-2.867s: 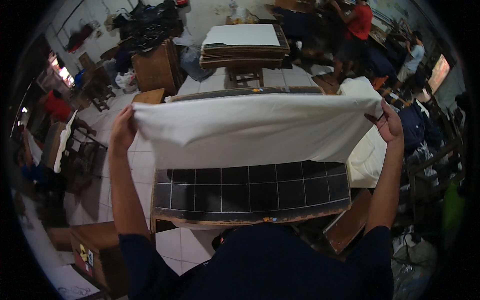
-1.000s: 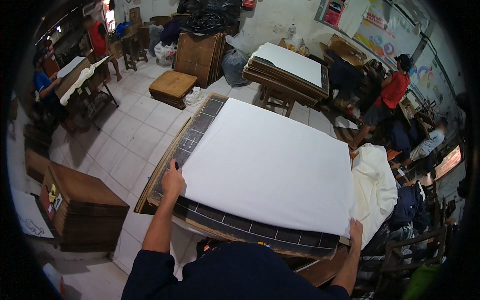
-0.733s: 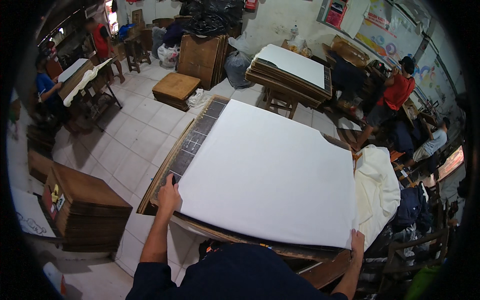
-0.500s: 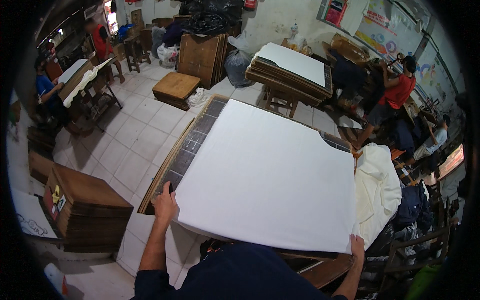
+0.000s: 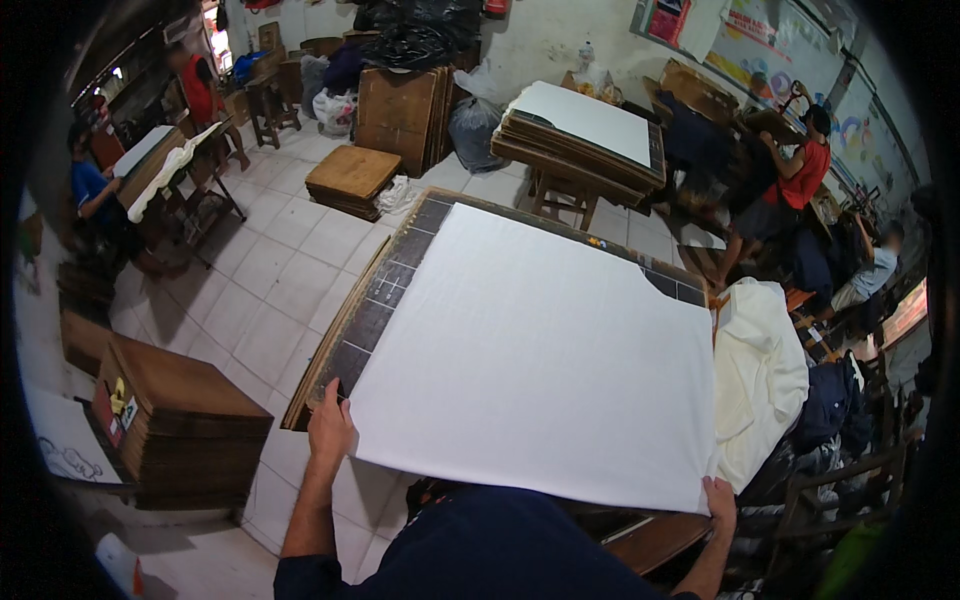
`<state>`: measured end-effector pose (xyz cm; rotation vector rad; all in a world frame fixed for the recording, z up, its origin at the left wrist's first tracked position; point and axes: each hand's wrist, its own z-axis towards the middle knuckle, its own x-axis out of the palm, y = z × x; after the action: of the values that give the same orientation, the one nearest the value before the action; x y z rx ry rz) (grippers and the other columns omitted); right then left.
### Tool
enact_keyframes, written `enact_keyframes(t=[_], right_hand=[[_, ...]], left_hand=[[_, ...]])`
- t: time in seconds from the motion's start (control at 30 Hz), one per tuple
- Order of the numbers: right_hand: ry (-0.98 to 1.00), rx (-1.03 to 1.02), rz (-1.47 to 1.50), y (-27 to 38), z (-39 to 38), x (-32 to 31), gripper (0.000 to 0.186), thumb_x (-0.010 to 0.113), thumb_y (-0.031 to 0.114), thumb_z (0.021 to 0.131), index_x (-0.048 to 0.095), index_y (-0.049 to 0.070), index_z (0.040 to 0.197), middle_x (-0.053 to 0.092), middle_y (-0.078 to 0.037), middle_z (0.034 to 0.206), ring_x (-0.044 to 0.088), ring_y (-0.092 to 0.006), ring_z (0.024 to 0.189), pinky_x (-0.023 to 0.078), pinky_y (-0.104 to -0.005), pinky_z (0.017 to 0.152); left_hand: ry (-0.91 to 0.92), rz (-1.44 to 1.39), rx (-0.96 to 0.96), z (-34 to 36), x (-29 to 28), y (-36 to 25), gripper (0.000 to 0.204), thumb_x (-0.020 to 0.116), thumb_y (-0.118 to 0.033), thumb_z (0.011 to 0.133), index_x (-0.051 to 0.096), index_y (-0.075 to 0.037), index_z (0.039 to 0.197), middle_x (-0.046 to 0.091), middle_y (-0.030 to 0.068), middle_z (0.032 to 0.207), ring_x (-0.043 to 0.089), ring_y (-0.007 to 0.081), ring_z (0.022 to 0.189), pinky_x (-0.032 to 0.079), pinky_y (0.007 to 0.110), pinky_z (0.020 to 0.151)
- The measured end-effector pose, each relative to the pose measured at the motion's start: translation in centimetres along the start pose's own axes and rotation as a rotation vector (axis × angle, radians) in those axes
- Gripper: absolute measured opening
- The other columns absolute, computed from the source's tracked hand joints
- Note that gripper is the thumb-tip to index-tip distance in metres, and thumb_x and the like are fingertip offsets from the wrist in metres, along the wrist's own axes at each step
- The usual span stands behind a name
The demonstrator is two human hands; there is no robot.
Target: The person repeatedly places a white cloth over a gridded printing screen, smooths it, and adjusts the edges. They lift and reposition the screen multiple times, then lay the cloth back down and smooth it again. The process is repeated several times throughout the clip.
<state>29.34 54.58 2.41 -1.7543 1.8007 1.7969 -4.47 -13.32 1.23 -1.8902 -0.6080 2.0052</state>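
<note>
A large white fabric panel (image 5: 540,360) with a curved cutout at its far right corner lies over a dark board (image 5: 390,285) marked with pale lines. At the panel's near left corner, my left hand (image 5: 330,428) pinches the cloth at the board's edge. My right hand (image 5: 718,502) grips the near right corner, fingers closed on the fabric. Between the hands, the near edge of the panel hangs slightly past the board, close to my body. A heap of cream cloth (image 5: 757,380) sits against the panel's right side.
Stacked brown boards (image 5: 180,425) stand at the left. Another board stack (image 5: 580,150) topped with white cloth rests on a stool beyond. A low board pile (image 5: 353,180) sits on the tiled floor (image 5: 265,265). People work at the far left and right; a wooden chair (image 5: 835,500) is near right.
The fabric panel has slid slightly toward me, held in both hands. More of the board's far edge, with a small yellow mark, now shows.
</note>
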Motion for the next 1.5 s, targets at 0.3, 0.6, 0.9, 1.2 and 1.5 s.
enact_keyframes(t=[0.3, 0.6, 0.9, 1.2, 1.5], right_hand=[[0.004, -0.027, -0.156, -2.3, 0.7, -0.1, 0.038, 0.058, 0.028, 0.100, 0.064, -0.009, 0.095, 0.062, -0.008, 0.072, 0.050, -0.0146, 0.068, 0.044, -0.0363, 0.065], [-0.023, -0.038, 0.018, -1.4, -0.2, 1.3, 0.038, 0.057, 0.026, 0.101, 0.068, -0.010, 0.103, 0.068, -0.004, 0.084, 0.055, -0.0111, 0.075, 0.047, -0.0322, 0.068], [-0.127, -0.005, 0.079, -0.2, -1.7, 3.1, 0.036, 0.057, 0.024, 0.100, 0.064, -0.005, 0.121, 0.073, -0.014, 0.097, 0.062, -0.0140, 0.085, 0.049, -0.0324, 0.081], [-0.241, -0.069, -0.127, -0.3, -2.4, 4.0, 0.030, 0.062, 0.023, 0.098, 0.064, -0.006, 0.107, 0.066, -0.014, 0.079, 0.061, -0.0172, 0.072, 0.049, -0.0340, 0.068], [-0.621, -0.698, -0.460, 12.0, -1.8, 13.8, 0.047, 0.073, 0.022, 0.087, 0.058, 0.001, 0.126, 0.057, -0.020, 0.129, 0.050, -0.0417, 0.127, 0.038, -0.0525, 0.110]], left_hand=[[0.043, 0.049, -0.023, -0.8, -0.3, 0.7, 0.049, 0.057, -0.014, 0.096, 0.044, -0.008, 0.143, 0.069, 0.0283, 0.088, 0.067, 0.0475, 0.082, 0.051, 0.054, 0.074], [0.024, 0.085, -0.009, -1.0, -0.1, 1.0, 0.049, 0.056, -0.016, 0.097, 0.044, -0.009, 0.145, 0.069, 0.0285, 0.085, 0.066, 0.0479, 0.079, 0.051, 0.054, 0.071], [-0.155, 0.003, -0.071, -2.5, 1.5, 0.0, 0.048, 0.054, -0.025, 0.100, 0.046, -0.008, 0.144, 0.069, 0.0288, 0.089, 0.068, 0.0464, 0.082, 0.051, 0.051, 0.071], [-0.249, -0.145, -0.026, -3.0, 2.0, 1.0, 0.044, 0.056, -0.019, 0.100, 0.049, -0.005, 0.142, 0.070, 0.0261, 0.103, 0.068, 0.0448, 0.090, 0.052, 0.050, 0.075], [-0.440, 0.114, 0.252, -1.5, 3.1, -4.5, 0.045, 0.066, -0.014, 0.088, 0.057, -0.001, 0.130, 0.057, 0.0213, 0.125, 0.050, 0.0398, 0.121, 0.038, 0.052, 0.102]])
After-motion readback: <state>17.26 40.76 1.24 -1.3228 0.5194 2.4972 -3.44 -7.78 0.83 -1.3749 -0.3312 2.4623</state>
